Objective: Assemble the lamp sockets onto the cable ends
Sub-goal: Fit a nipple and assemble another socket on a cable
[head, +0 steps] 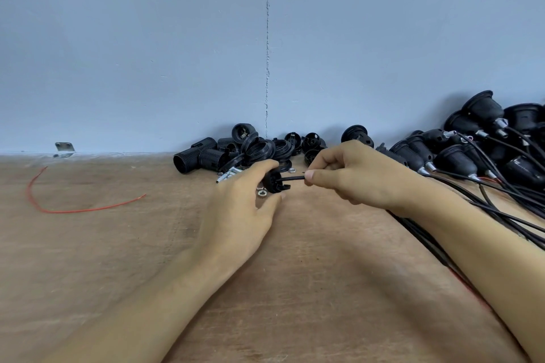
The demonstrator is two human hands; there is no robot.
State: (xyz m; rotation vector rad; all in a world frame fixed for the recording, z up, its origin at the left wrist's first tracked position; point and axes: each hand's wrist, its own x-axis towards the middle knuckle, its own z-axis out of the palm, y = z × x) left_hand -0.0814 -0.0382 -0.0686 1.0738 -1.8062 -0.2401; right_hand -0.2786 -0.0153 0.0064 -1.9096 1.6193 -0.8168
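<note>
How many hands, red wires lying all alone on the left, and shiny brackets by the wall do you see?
Hands: 2, the left hand gripping a black socket piece, the right hand pinching a black cable
Lone red wire: 1
Metal bracket: 1
Total: 4

Loose socket parts [206, 156] lie at twelve o'clock against the wall [147, 38]. Wired sockets [455, 162] pile at two, a wire [73, 211] at ten.

Assembly workshop: plywood bench [88, 244] heaped with socket parts [236, 150].
</note>
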